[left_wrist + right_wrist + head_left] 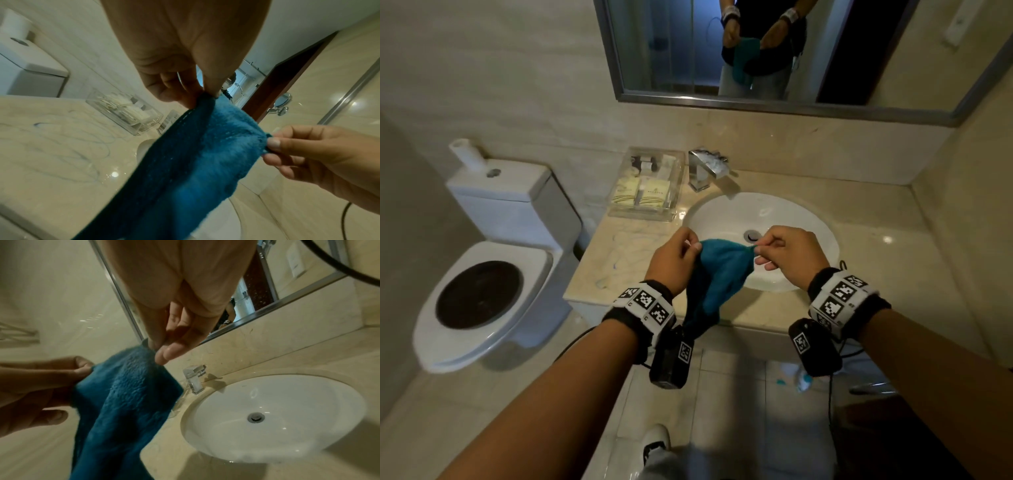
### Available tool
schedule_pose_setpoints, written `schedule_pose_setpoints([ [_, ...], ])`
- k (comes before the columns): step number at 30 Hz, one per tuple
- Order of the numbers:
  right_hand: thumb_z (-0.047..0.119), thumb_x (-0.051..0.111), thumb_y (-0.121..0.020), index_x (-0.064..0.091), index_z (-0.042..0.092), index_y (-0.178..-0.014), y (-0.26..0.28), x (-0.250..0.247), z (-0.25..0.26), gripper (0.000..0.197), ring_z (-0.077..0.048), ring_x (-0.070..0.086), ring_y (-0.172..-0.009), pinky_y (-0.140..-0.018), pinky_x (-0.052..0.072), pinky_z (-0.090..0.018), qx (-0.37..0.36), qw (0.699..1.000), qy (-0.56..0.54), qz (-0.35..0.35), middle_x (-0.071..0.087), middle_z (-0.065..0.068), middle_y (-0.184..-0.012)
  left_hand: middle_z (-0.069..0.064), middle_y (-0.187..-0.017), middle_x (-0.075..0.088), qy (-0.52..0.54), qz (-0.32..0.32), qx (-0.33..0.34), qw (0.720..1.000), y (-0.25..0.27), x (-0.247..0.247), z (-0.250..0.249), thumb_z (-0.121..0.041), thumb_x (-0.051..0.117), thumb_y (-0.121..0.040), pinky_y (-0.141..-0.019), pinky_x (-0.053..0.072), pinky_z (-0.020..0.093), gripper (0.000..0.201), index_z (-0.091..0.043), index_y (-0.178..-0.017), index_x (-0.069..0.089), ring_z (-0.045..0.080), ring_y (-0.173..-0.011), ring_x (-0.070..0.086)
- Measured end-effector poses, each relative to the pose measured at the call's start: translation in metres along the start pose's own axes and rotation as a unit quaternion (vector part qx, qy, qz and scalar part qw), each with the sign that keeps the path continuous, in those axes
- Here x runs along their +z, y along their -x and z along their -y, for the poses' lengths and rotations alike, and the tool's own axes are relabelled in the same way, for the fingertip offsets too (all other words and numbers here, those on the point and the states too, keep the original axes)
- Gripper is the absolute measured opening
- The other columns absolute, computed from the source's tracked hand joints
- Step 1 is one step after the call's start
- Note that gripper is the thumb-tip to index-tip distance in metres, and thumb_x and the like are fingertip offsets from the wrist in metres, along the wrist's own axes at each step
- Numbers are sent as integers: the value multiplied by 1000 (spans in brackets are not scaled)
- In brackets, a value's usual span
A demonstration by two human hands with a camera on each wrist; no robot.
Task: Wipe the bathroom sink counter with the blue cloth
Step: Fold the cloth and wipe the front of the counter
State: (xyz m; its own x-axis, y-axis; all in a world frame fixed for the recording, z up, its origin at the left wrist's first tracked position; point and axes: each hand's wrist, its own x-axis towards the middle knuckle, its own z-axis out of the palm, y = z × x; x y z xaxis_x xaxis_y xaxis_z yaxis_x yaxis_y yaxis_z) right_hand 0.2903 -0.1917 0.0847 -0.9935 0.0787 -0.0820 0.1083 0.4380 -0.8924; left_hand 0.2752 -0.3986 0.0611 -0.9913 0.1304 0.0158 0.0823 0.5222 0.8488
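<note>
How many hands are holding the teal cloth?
2. The left hand pinches one top corner of the fuzzy teal cloth, the right hand the other; both are in plain view.
</note>
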Motion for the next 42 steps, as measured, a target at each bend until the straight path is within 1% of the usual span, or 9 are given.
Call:
schedule_pose_setpoints([
  [7, 6, 47, -87, 70, 12, -86, -24, 9, -12, 24, -7, 50, -65, -71, 39, -24, 19, 986, 163, -5, 54, 15, -67, 5, -73, 57, -58, 23, -34, 997, -30, -28, 42, -21, 40, -100, -54, 34, 20, 8, -18, -93, 43, 19, -67, 51],
  [13, 3, 46, -86, 67, 7, -84, -45, 42, -22, 21, -27, 61, -73, -72, 54, -38, 88, 991, 97, 17, 63, -12, -79, 8, -88, 62, 17, 81, -62, 995, -55, -23, 70, -22, 48, -96, -76, 53, 39, 13, -24, -83, 48, 26, -82, 61],
  [18, 5, 50, -84, 65, 23, -74, -52, 89, -51, 25, -28, 63, -81, -77, 55, -39, 118, 988, 59, 85, 65, -9, -82, 6, -88, 63, -23, 217, -57, 974, -48, 19, 101, -14, 57, -90, -82, 49, 35, 20, -26, -77, 48, 23, -85, 60],
  [23, 9, 47, -91, 64, 13, -113, -49, 111, -93, 28, -21, 57, -105, -91, 44, -29, 168, 964, 146, 146, 63, -9, -118, 8, -112, 66, -132, 295, -77, 943, -42, 33, 125, -13, 57, -90, -91, 45, 29, 17, -12, -106, 63, 24, -105, 60],
  [27, 7, 44, -92, 59, 14, -123, -48, 104, -101, 35, -25, 56, -110, -89, 41, -26, 161, 943, 212, 198, 59, -12, -127, 10, -111, 64, -187, 256, -65, 946, -52, 28, 123, -16, 55, -90, -88, 44, 29, 17, -11, -104, 64, 27, -105, 59],
  [30, 5, 43, -89, 62, 18, -117, -48, 92, -103, 37, -24, 57, -96, -80, 40, -24, 157, 941, 251, 164, 59, -16, -121, 14, -114, 56, -205, 214, -38, 954, -61, 33, 119, -21, 52, -91, -93, 44, 41, 23, -12, -112, 58, 32, -106, 54],
  [35, 16, 45, -90, 44, 21, -132, -38, 87, -121, 42, -29, 41, -123, -103, 37, -38, 156, 926, 325, 111, 38, -11, -137, 14, -136, 43, -243, 275, 1, 930, -66, 76, 123, -24, 44, -97, -104, 37, 41, 38, -12, -133, 47, 31, -123, 45],
  [39, 38, 46, -90, 33, 25, -137, -25, 101, -143, 50, -31, 34, -131, -103, 38, -44, 130, 902, 395, 113, 27, -7, -146, 7, -159, -3, -342, 333, 14, 878, -49, 101, 142, -22, 42, -99, -117, 11, 45, 61, -23, -152, 12, 27, -146, 4],
  [42, 47, 43, -91, 14, 28, -146, -17, 110, -152, 65, -29, 10, -143, -116, 20, -43, 161, 882, 417, 147, 2, -6, -157, 2, -159, -15, -380, 331, 22, 864, -47, 86, 154, -15, 39, -99, -118, 8, 43, 67, -29, -151, 0, 25, -147, -5],
])
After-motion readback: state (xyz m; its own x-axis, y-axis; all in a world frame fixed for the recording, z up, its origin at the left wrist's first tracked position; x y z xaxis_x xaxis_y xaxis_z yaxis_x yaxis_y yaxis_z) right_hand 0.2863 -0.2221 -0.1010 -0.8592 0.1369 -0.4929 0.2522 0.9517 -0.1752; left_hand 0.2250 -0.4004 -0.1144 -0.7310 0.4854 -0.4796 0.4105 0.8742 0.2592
